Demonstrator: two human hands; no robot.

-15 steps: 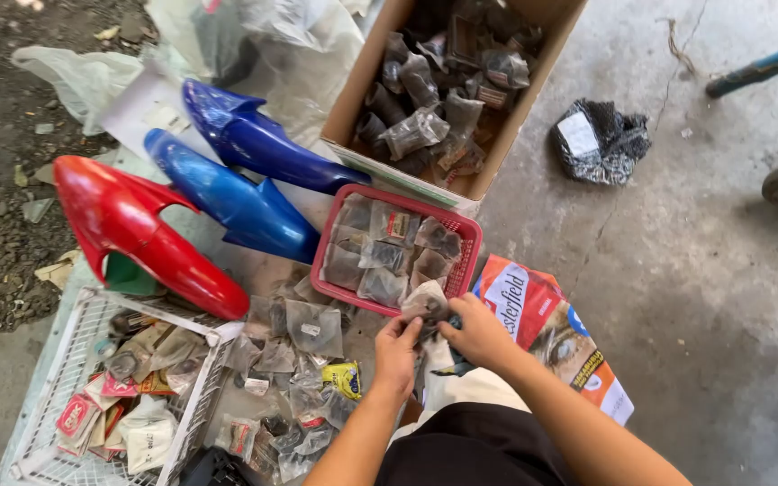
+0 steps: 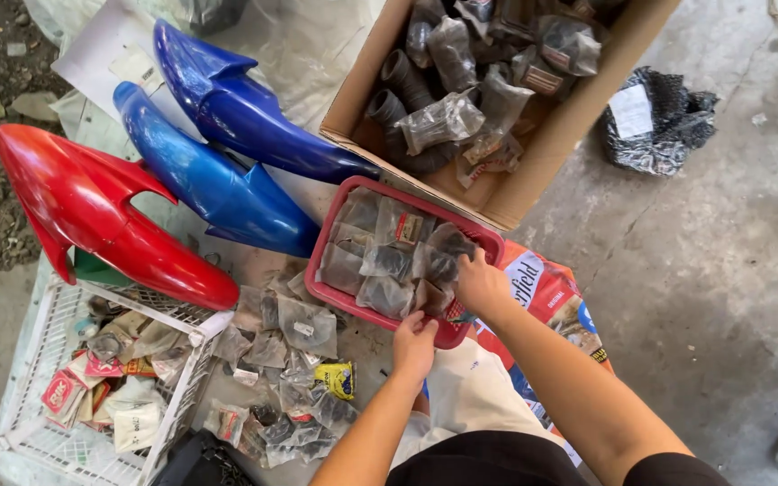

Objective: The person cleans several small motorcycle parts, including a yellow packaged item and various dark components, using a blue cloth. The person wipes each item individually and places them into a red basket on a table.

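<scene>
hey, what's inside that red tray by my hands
The red tray holds small clear plastic bags of dark parts, piled in layers. The right hand reaches in among them; the left hand is at its near rim. The tray's bottom is covered.

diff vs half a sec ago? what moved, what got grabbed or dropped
Both hands moved up to the red tray: the right hand now reaches over its near rim among the plastic packets, and the left hand has come to the tray's near edge. Whether either hand grips a packet cannot be told. The tray, cardboard box, blue fairings, red fairing and white basket stayed put.
</scene>
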